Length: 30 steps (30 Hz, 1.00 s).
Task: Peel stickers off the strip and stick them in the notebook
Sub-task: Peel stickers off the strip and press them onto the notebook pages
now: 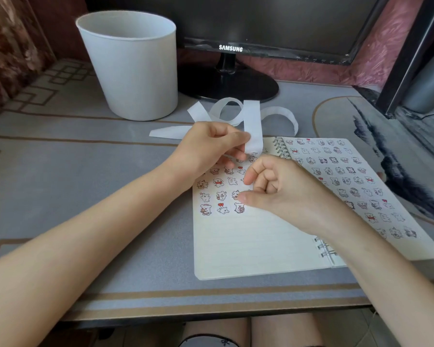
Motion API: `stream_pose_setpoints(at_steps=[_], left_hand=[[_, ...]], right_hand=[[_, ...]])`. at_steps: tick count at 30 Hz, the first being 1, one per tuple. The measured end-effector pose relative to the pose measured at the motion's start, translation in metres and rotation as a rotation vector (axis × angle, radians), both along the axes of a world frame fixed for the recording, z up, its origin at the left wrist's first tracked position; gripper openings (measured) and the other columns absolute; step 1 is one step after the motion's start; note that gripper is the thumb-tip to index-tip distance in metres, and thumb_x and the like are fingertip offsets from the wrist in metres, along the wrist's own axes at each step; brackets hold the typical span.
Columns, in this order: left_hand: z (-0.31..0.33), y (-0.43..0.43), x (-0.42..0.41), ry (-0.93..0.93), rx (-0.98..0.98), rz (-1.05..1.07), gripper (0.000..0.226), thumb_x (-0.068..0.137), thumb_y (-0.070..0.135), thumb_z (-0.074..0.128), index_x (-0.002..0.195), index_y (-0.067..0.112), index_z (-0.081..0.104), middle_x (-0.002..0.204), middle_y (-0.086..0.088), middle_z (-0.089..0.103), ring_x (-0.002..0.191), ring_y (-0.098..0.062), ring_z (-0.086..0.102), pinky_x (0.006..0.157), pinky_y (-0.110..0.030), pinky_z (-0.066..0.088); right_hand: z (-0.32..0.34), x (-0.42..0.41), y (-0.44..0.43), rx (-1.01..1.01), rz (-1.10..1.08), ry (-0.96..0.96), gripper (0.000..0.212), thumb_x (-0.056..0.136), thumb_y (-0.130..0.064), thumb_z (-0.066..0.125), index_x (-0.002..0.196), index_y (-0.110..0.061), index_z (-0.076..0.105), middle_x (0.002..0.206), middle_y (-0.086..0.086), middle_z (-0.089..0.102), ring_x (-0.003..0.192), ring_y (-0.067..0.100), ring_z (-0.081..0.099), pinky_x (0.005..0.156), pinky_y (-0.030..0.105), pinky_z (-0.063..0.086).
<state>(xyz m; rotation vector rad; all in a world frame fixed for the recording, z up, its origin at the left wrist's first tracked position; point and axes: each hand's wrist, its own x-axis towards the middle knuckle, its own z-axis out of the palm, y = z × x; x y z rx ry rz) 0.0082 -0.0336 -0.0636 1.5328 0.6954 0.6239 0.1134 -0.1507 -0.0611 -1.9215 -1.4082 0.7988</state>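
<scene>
The left hand (208, 146) pinched the strip (252, 121), a blank white ribbon curling back onto the desk (85, 171) behind the open spiral notebook (248, 246). The right hand (286, 194), fingers curled, rested its thumb on the left page among rows of cartoon stickers (218, 182); any hold was unclear.

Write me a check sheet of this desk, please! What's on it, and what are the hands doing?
Surface: grey desk mat with tan border lines, lying flat.
Job's things: open spiral notebook, both pages carrying rows of cartoon stickers; long white strip curling behind it.
Clutter: white bin standing on the mat.
Hands: left hand pinches the strip's end above the left page; right hand has curled fingers, thumb tip at the page; whether it holds a sticker cannot be told.
Cables: what looks like one thin dark cable at far right.
Surroundings: monitor behind, curtain at left.
</scene>
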Motion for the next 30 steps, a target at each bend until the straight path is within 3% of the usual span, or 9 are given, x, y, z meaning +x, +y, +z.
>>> stream_pose_setpoints(at_steps=[6, 11, 14, 18, 20, 24, 30], left_hand=[[0.001, 0.0, 0.0, 0.0, -0.014, 0.016, 0.019, 0.091, 0.015, 0.061, 0.075, 0.005, 0.061, 0.069, -0.005, 0.063, 0.049, -0.002, 0.061, 0.047, -0.013, 0.047], [0.001, 0.0, 0.0, -0.036, -0.016, 0.024, 0.017, 0.092, 0.015, 0.06, 0.084, 0.001, 0.063, 0.074, -0.006, 0.064, 0.057, -0.006, 0.064, 0.048, -0.015, 0.048], [0.003, 0.0, -0.001, -0.066, 0.003, 0.031, 0.021, 0.093, 0.014, 0.058, 0.092, -0.006, 0.064, 0.076, -0.008, 0.064, 0.057, -0.007, 0.065, 0.046, -0.017, 0.048], [0.004, 0.0, -0.002, -0.094, 0.016, 0.028, 0.018, 0.094, 0.015, 0.056, 0.085, 0.0, 0.062, 0.071, -0.005, 0.064, 0.058, -0.007, 0.065, 0.045, -0.017, 0.047], [0.004, -0.001, -0.001, -0.1, 0.019, 0.024, 0.022, 0.095, 0.017, 0.055, 0.084, 0.0, 0.061, 0.067, -0.002, 0.064, 0.059, -0.008, 0.065, 0.046, -0.017, 0.047], [0.005, -0.002, -0.001, -0.119, -0.01, 0.0, 0.024, 0.095, 0.023, 0.054, 0.081, 0.006, 0.065, 0.065, 0.004, 0.068, 0.063, -0.008, 0.066, 0.047, -0.018, 0.048], [0.004, -0.002, -0.002, -0.083, 0.061, -0.043, 0.011, 0.09, 0.012, 0.061, 0.084, 0.006, 0.068, 0.064, 0.007, 0.068, 0.062, -0.004, 0.064, 0.051, -0.015, 0.049]], right_hand=[[0.011, 0.01, 0.0, 0.149, -0.087, 0.084, 0.009, 0.083, -0.019, 0.069, 0.082, -0.021, 0.061, 0.067, -0.008, 0.06, 0.056, 0.006, 0.051, 0.059, 0.025, 0.043], [0.016, 0.026, 0.009, 0.415, -0.209, -0.094, 0.012, 0.083, -0.022, 0.07, 0.091, -0.023, 0.061, 0.091, -0.011, 0.066, 0.076, -0.002, 0.058, 0.071, 0.013, 0.043], [0.011, 0.026, 0.013, 0.456, -0.174, -0.085, 0.015, 0.082, -0.015, 0.071, 0.09, -0.022, 0.061, 0.086, -0.006, 0.069, 0.076, 0.0, 0.06, 0.068, 0.008, 0.04], [0.007, 0.023, 0.014, 0.509, -0.158, -0.048, 0.013, 0.081, -0.009, 0.071, 0.087, -0.017, 0.064, 0.081, -0.006, 0.069, 0.074, 0.0, 0.06, 0.066, 0.007, 0.038], [0.007, 0.023, 0.015, 0.523, -0.156, -0.044, 0.013, 0.081, -0.009, 0.071, 0.086, -0.019, 0.065, 0.08, -0.008, 0.069, 0.076, 0.002, 0.061, 0.068, 0.011, 0.04], [0.005, 0.024, 0.015, 0.546, -0.183, -0.05, 0.011, 0.083, -0.008, 0.068, 0.087, -0.019, 0.069, 0.082, -0.008, 0.07, 0.08, 0.012, 0.064, 0.073, 0.035, 0.052], [0.005, 0.026, 0.014, 0.552, -0.206, -0.075, 0.011, 0.084, -0.01, 0.068, 0.091, -0.017, 0.074, 0.083, -0.006, 0.072, 0.078, 0.017, 0.065, 0.075, 0.038, 0.053]])
